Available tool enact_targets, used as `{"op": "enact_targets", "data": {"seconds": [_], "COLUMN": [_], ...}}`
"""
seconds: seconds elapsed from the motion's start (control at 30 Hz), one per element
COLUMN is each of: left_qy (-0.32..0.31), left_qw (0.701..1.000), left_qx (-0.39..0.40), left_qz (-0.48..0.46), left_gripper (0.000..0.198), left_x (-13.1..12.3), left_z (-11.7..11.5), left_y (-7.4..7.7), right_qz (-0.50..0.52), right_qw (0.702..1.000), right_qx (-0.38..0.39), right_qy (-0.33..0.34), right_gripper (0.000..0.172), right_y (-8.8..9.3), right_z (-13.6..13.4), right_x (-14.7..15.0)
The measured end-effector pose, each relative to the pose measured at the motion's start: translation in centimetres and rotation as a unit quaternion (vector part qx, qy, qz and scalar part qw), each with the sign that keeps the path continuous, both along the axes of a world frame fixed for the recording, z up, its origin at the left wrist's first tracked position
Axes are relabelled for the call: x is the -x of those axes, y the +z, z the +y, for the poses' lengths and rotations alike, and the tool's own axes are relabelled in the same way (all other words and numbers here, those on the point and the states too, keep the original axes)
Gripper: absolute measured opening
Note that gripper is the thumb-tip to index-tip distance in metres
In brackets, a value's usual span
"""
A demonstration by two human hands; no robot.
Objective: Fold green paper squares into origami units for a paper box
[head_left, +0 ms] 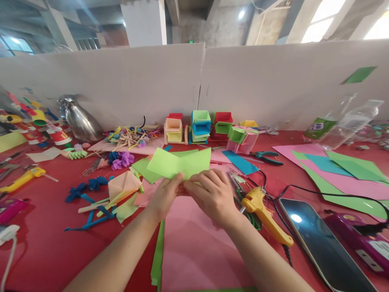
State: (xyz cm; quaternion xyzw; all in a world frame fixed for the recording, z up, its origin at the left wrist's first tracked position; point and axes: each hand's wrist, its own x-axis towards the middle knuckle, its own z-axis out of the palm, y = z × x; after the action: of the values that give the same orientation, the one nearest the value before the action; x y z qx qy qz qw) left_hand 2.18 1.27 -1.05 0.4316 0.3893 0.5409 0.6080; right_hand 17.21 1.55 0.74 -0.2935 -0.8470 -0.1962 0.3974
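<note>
A light green sheet of paper, creased down its middle, is held up over the red table. My left hand pinches its lower edge from the left, fingers closed. My right hand grips the same edge from the right, fingers curled over it. Under my hands lies a large pink sheet, with a strip of green paper beside it.
Folded paper boxes stand at the back by the white partition. A yellow glue gun, a phone and scissors lie on the right. Paper sheets, a plastic bottle, sticks and blue scraps are scattered about.
</note>
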Motion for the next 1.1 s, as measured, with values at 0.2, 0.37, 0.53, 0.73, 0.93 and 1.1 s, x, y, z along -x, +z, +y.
{"op": "enact_targets", "data": {"seconds": [0.2, 0.37, 0.53, 0.73, 0.93, 1.1], "left_qy": [0.035, 0.009, 0.098, 0.158, 0.144, 0.063], "left_qw": [0.989, 0.99, 0.995, 0.984, 0.985, 0.997], "left_qx": [-0.035, -0.073, -0.031, -0.043, -0.055, -0.033], "left_qz": [-0.14, -0.122, 0.003, 0.074, 0.076, -0.008], "left_gripper": [0.034, 0.036, 0.038, 0.032, 0.029, 0.03], "left_x": [-0.1, -1.5, -0.3, 2.5, 3.1, 1.8], "left_z": [1.0, -0.1, 0.6, 2.3, 2.5, 1.6], "left_y": [-0.2, -1.0, -1.3, -0.2, -0.3, -0.4], "right_qz": [0.295, 0.367, 0.414, 0.421, 0.427, 0.417], "right_qw": [0.93, 0.772, 0.723, 0.744, 0.754, 0.759], "right_qx": [0.216, 0.516, 0.551, 0.518, 0.499, 0.5], "right_qy": [-0.045, 0.056, 0.048, 0.035, 0.013, 0.018], "right_gripper": [0.018, 0.033, 0.033, 0.03, 0.031, 0.03], "right_y": [0.7, 0.3, 0.2, 0.5, 0.5, 0.4], "right_z": [0.2, -0.1, 0.5, 1.5, 1.6, 1.4], "right_x": [-0.9, 0.2, -0.4, -2.0, -2.3, -2.0]}}
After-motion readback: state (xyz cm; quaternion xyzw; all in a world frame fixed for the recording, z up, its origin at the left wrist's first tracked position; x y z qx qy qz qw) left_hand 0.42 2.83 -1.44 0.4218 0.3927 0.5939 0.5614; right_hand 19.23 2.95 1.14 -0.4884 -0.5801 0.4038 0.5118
